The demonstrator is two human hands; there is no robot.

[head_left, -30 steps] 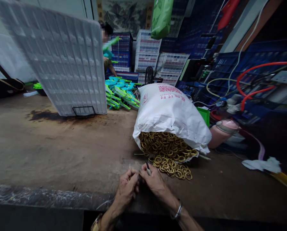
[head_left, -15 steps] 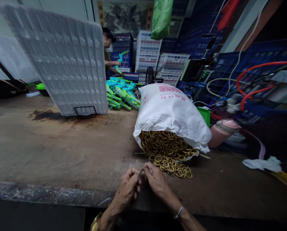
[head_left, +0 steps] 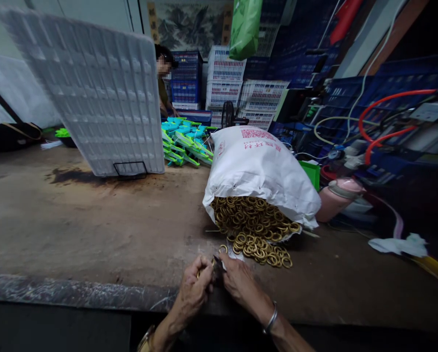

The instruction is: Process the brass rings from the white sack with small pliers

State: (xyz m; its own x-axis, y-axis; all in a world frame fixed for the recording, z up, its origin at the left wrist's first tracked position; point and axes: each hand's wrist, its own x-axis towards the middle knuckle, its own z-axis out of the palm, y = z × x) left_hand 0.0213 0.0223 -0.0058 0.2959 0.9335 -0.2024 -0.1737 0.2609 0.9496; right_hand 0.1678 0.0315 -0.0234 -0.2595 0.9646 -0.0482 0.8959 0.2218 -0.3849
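My left hand (head_left: 196,283) is closed over the bench's front edge, gripping a brass-coloured ring (head_left: 199,274) that shows between its fingers. Close beside it, my right hand (head_left: 239,278) is wrapped round a small dark pointed tool (head_left: 217,267), its tip at the left fingertips. Whether the tool is pliers or scissors is not clear. A single ring (head_left: 223,249) lies just beyond the right fingers. Behind it, a loose heap of rings (head_left: 259,248) spills from a white woven sack (head_left: 259,164) lying on its side with its mouth facing me.
A grey ribbed plastic panel (head_left: 105,98) stands upright on the wooden bench (head_left: 76,234) at left. Green and blue plastic parts (head_left: 186,139) lie behind, near another person (head_left: 164,83). To the right are a pink bottle (head_left: 339,198), a white cloth (head_left: 398,246) and orange hoses (head_left: 367,124).
The dark tool's tip now shows between my hands, and a single ring lies in front of the right fingers. The other person's raised green and blue part is no longer visible.
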